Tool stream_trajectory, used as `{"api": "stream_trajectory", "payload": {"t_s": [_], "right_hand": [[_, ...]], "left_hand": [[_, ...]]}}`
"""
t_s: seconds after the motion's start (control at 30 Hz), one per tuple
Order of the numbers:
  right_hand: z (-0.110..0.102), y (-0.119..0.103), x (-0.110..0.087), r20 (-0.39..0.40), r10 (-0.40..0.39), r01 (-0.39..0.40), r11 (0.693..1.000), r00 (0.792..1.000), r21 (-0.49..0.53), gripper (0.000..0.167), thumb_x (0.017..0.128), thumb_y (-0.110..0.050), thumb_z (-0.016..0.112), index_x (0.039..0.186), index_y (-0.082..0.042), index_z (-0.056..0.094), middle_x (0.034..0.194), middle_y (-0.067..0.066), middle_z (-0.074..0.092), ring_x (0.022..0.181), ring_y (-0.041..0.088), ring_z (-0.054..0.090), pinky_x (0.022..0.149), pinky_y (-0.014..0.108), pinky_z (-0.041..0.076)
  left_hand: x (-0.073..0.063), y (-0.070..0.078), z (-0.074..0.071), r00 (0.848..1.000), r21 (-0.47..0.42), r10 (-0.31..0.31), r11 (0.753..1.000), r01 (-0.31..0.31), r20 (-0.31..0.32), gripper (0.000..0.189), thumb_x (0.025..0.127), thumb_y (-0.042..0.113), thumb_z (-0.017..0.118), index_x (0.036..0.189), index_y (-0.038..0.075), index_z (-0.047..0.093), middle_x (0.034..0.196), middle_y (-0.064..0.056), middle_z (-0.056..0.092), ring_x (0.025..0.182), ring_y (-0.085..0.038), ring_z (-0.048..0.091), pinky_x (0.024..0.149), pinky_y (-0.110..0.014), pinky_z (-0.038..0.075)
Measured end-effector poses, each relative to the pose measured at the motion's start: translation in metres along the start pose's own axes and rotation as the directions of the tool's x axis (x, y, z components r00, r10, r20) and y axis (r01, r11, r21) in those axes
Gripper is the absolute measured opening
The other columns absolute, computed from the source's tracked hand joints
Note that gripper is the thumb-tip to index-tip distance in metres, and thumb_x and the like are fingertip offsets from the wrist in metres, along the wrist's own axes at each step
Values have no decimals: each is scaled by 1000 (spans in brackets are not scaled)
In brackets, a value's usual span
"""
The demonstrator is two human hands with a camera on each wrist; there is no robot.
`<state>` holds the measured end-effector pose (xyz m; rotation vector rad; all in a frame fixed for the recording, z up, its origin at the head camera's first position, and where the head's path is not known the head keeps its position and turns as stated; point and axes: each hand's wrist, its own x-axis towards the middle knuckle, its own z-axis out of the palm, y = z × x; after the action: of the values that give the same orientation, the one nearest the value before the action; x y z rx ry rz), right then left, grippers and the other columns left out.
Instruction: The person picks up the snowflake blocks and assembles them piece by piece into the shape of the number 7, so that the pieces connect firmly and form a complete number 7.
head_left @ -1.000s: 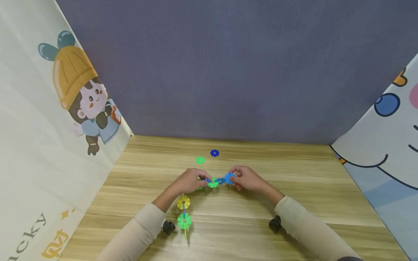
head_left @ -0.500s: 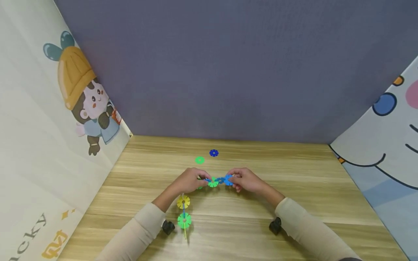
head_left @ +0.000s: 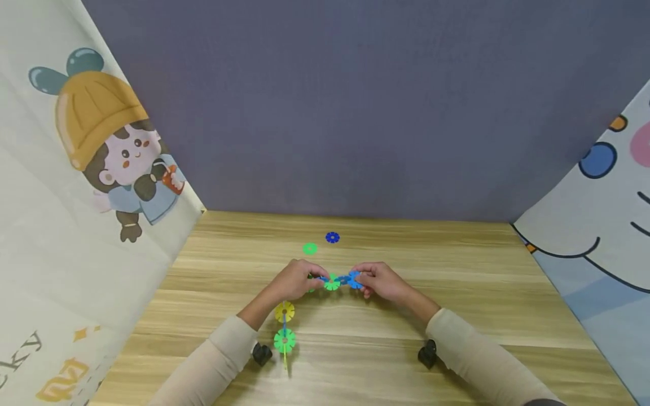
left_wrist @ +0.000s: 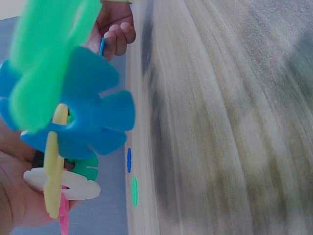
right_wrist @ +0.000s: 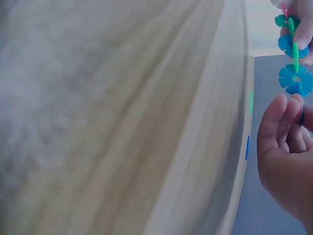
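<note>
A chain of slotted snowflake discs runs between both hands, above the wooden table. My left hand (head_left: 295,281) grips its middle, beside a green disc (head_left: 332,282). From that hand the other end hangs toward me, with a yellow disc (head_left: 284,312) and a green snowflake disc (head_left: 285,341). At the right end, my right hand (head_left: 383,281) pinches a bright blue disc (head_left: 354,280) against a darker blue one. The right wrist view has that neighbouring blue disc (right_wrist: 288,78) right at the fingertips. Close up in the left wrist view are a blue snowflake disc (left_wrist: 112,112) and a white disc (left_wrist: 83,190).
Two loose discs lie flat toward the back of the table (head_left: 457,321): a green one (head_left: 310,248) and a dark blue one (head_left: 332,237). A grey partition (head_left: 355,113) rises behind, and printed cloth panels (head_left: 40,225) flank both sides.
The right hand has shifted slightly left and down with the bright blue disc, bringing it closer to the chain's end. The left hand has barely moved.
</note>
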<state>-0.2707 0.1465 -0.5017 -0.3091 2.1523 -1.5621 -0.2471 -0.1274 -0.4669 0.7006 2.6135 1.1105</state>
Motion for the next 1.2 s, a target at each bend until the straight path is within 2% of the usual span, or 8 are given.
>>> {"api": "stream_trajectory", "payload": {"t_s": [0.1, 0.27, 0.4, 0.63, 0.7, 0.93, 1.2], "right_hand": [[-1, -1, 0, 23, -3, 3, 1000, 1000, -3, 32, 105, -7, 54, 132, 7, 60, 78, 7, 66, 67, 10, 59, 61, 23, 56], [-3, -3, 1, 46, -29, 29, 1000, 998, 3, 31, 105, -5, 51, 132, 10, 58, 77, 3, 64, 66, 9, 59, 60, 23, 56], [-3, -4, 0, 44, -28, 27, 999, 999, 24, 32, 105, -3, 51, 132, 11, 57, 76, 1, 64, 66, 9, 60, 61, 23, 57], [-5, -4, 0, 15, -23, 22, 999, 1000, 34, 30, 105, -3, 51, 131, 10, 59, 76, 4, 64, 65, 10, 60, 60, 24, 57], [-5, -4, 0, 23, -34, 34, 999, 999, 36, 31, 105, -3, 51, 131, 12, 58, 76, 4, 64, 64, 10, 59, 60, 23, 56], [-2, -1, -1, 6, -51, 51, 997, 999, 58, 31, 104, -2, 52, 129, 15, 57, 73, 0, 64, 63, 8, 59, 58, 22, 55], [1, -7, -4, -13, -32, 33, 999, 999, 26, 29, 104, -3, 51, 129, 10, 60, 76, 6, 63, 64, 10, 58, 58, 22, 55]], "left_hand": [[0, 0, -2, 1000, -9, 22, 1000, -22, 4, 15, 96, 15, 71, 108, 17, 79, 111, -1, 78, 63, -5, 58, 63, -21, 51], [2, 0, -3, 999, -1, 48, 999, -48, -2, 15, 96, 15, 71, 108, 17, 80, 111, -2, 78, 64, -2, 57, 63, -20, 50], [4, 0, -1, 999, -13, 41, 999, -41, -15, 15, 96, 14, 71, 107, 17, 80, 110, -1, 79, 66, -3, 57, 63, -20, 50], [6, 1, 3, 998, -33, 52, 998, -53, -37, 14, 95, 13, 72, 105, 16, 80, 109, -1, 79, 85, -7, 68, 71, -21, 55], [7, 1, 4, 998, -34, 55, 998, -56, -39, 13, 95, 12, 72, 104, 16, 80, 108, -1, 79, 86, -6, 69, 72, -21, 56], [7, 3, 7, 997, -39, 46, 998, -48, -56, 13, 94, 12, 72, 104, 16, 80, 107, -2, 79, 77, -7, 64, 66, -20, 52], [7, 1, 2, 998, 24, 68, 997, -68, 4, 11, 97, 16, 70, 104, 22, 75, 98, 8, 73, 90, -7, 64, 78, -26, 54]]}}
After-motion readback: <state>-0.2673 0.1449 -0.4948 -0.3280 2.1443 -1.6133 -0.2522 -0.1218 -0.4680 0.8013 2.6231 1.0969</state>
